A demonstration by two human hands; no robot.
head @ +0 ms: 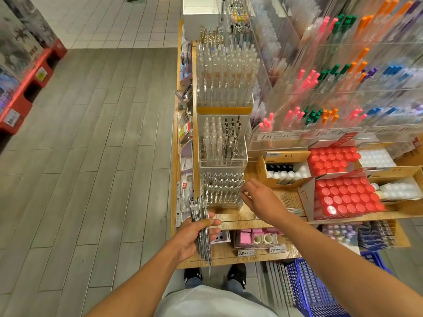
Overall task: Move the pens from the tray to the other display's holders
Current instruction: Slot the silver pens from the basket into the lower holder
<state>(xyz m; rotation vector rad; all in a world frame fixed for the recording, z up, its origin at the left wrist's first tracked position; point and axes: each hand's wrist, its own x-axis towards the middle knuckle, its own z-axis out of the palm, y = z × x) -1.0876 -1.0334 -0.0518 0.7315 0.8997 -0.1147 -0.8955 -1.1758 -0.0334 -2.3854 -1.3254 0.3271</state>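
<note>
In the head view, the left hand (194, 234) is gripping a bundle of slim, silvery clear-barrelled pens (201, 227) at mid-length, near the clear acrylic pen holder (220, 191) on the wooden surface (251, 218). The right hand (258, 197) is hovering beside that holder, fingers (246, 187) loosely spread and holding nothing. These pens are probably light, stiff and slippery, so pinching one by its upper barrel seems safest.

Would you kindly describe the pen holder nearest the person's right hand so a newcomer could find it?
Start at the wooden shelf and its column of clear acrylic pen holders. The nearest pen holder is the lowest, beside the right hand. Unlike the taller holders behind, it carries silvery clear pens filling nearly every hole.
</note>
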